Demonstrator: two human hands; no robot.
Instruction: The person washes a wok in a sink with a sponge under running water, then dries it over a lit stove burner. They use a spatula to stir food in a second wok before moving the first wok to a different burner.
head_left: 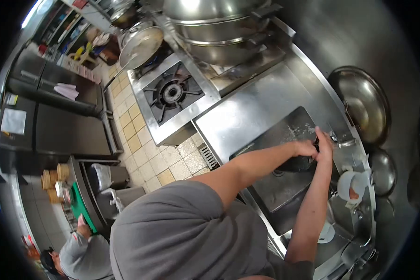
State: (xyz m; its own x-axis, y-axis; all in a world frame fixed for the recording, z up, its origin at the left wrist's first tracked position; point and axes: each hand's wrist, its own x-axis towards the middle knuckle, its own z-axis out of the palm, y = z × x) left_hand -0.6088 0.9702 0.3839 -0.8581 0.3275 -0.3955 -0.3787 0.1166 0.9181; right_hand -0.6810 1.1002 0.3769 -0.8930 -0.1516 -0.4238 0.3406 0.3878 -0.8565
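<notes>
Both of my hands are close together over the dark sink basin [284, 128] in the steel counter, beside the tap [344, 143]. My left hand [306, 149] has its fingers curled in near the other wrist; what it holds, if anything, is hidden. My right hand [325, 143] is right against it, with one finger extended upward and the others hard to make out. Something dark shows between the hands, too small to name. Water or wet marks show on the basin surface past the hands.
A gas burner [173, 93], a wok [142, 48] and stacked steel steamers [219, 32] stand beyond the steel counter [238, 109]. White containers [351, 185] are at the right. A co-worker [81, 254] is at a green board [81, 207], lower left.
</notes>
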